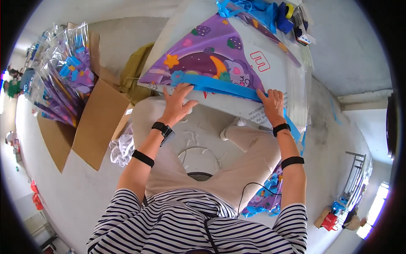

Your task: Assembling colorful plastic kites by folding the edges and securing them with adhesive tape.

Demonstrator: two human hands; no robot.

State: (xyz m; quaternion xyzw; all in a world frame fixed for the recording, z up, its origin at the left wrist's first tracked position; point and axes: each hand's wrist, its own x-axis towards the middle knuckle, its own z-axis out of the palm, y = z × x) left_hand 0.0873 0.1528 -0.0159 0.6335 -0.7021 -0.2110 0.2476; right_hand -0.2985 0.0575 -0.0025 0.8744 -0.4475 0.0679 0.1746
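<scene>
A triangular purple printed fabric piece (203, 53), with stars, berries, a moon and an animal figure, lies spread on a white-topped surface (169, 31). Along its near edge runs a blue ribbon (220, 86). My left hand (177, 103) rests at the ribbon's left part, fingers laid over the edge and thumb stretched away, so it is open. At the right corner my right hand (272, 105) is closed on the ribbon, thumb pointing left along it. More blue ribbon (292, 123) shows beside my right wrist.
An open cardboard box (101, 122) at left holds several clear-bagged purple and blue pieces (67, 80). An olive bag (137, 72) sits beside it. Blue ribbons (258, 12) and a tape dispenser (285, 17) lie at the far right. More printed fabric (268, 194) is by my right leg.
</scene>
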